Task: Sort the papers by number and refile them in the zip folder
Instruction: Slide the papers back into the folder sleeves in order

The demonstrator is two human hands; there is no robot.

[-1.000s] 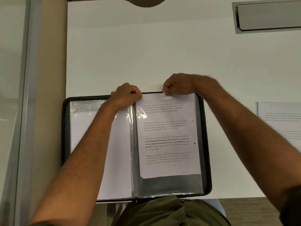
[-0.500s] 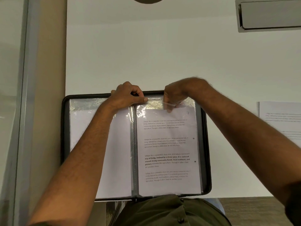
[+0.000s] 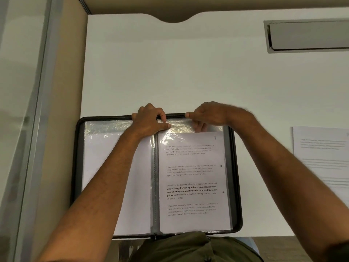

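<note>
Now the printed sheet (image 3: 192,182) sat fully down in the right sleeve of the open zip folder (image 3: 237,167) on the white table (image 3: 170,72), where a second earlier its top had still stuck out; that page looked filed. Left hand (image 3: 149,120) pinched the sleeve mouth; right hand (image 3: 207,115) held its top edge, fingertips hidden. More papers (image 3: 323,157) lay cut off at right.
</note>
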